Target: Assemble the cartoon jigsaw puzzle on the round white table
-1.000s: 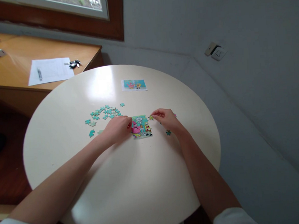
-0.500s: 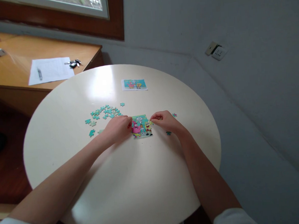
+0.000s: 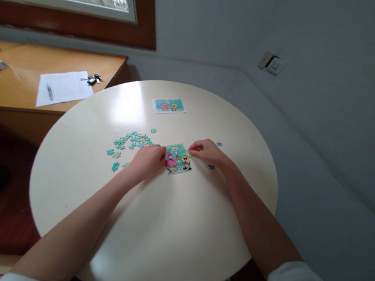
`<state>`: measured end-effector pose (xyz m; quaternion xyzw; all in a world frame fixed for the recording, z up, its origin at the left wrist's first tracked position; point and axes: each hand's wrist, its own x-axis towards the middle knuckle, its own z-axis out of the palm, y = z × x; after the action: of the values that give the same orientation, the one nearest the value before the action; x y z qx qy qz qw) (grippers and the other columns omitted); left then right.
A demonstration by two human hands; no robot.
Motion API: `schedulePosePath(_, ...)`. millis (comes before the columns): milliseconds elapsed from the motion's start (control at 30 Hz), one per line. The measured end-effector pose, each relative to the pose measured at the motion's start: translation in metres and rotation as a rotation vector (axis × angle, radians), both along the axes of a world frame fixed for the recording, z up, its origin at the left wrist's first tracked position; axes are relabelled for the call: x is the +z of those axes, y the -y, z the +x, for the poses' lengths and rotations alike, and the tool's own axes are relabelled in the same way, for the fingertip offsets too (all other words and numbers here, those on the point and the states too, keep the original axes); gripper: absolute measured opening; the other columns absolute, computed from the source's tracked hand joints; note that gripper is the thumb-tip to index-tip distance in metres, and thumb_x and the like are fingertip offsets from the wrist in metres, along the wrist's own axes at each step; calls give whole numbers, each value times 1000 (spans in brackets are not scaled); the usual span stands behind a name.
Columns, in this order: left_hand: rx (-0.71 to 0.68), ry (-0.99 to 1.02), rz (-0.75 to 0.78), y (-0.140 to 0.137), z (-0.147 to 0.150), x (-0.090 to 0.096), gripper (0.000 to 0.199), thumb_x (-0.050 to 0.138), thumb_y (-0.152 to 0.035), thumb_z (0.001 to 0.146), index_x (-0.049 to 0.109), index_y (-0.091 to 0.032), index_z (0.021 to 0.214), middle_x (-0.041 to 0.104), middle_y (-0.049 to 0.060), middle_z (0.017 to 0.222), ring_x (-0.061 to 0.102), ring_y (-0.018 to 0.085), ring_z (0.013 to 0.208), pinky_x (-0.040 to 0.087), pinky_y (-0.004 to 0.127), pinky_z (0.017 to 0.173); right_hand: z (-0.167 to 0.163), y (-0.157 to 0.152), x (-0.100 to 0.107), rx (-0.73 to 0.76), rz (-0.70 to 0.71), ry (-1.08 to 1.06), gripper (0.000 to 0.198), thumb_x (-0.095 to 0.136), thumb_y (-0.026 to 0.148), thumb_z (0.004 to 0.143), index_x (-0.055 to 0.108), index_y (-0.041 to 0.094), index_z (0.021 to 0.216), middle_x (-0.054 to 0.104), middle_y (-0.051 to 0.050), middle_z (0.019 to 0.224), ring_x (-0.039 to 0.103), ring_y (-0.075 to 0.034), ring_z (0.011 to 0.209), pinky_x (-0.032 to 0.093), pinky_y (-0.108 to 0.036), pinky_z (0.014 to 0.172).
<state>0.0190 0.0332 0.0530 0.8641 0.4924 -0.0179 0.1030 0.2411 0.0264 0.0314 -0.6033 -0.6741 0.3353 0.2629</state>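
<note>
A partly joined jigsaw puzzle (image 3: 177, 159) with bright cartoon figures lies flat in front of me. My left hand (image 3: 150, 158) is closed against its left edge, the curled fingers touching the border and hiding part of it. At the right edge, my right hand (image 3: 207, 152) pinches a small yellowish puzzle piece (image 3: 190, 154) against the joined part; the fingertips cover most of the piece. Loose teal puzzle pieces (image 3: 136, 139) are scattered beyond my left hand. A pink-and-teal piece (image 3: 219, 144) and a dark teal piece (image 3: 211, 167) lie around my right hand.
The round white table (image 3: 168, 227) carries a small picture card (image 3: 169, 106) showing similar cartoon figures at its far side. A wooden desk (image 3: 19, 83) at the left holds a paper sheet (image 3: 66, 87), a pen (image 3: 49, 92) and keys (image 3: 93, 79). Walls stand behind and right.
The yellowish piece in my right hand has shifted slightly left, closer against the puzzle's right edge. My left hand has stayed where it was.
</note>
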Motion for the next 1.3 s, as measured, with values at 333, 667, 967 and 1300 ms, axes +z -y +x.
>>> schedulePosePath(333, -4, 22, -2, 0, 0, 0, 10, 48, -17, 74, 58, -19, 72, 66, 6, 81, 61, 22, 76, 34, 28, 56, -1, -1, 0, -7, 0, 32, 11, 66, 24, 69, 73, 16, 72, 70, -3, 68, 61, -14, 66, 46, -23, 63)
schedulePosePath(667, 0, 23, -1, 0, 0, 0, 13, 47, -18, 74, 60, -19, 74, 67, 7, 82, 61, 22, 76, 36, 28, 56, -4, 0, 0, -5, -2, 45, 9, 67, 25, 69, 69, 16, 70, 66, -1, 64, 57, -12, 62, 43, -23, 59)
schedulePosePath(967, 3, 12, -7, 0, 0, 1, 11, 49, -18, 75, 60, -19, 75, 68, 7, 83, 62, 21, 78, 37, 27, 56, -3, -1, -3, 19, 13, -6, 12, 66, 27, 67, 61, 17, 68, 59, 3, 59, 51, -10, 57, 39, -23, 56)
schedulePosePath(1300, 2, 15, -1, 1, -1, 2, 11, 48, -17, 74, 59, -19, 73, 67, 7, 84, 62, 21, 76, 35, 27, 56, 3, -3, -4, -89, 57, -206, 23, 67, 38, 65, 58, 17, 69, 55, 2, 60, 48, -10, 55, 39, -24, 55)
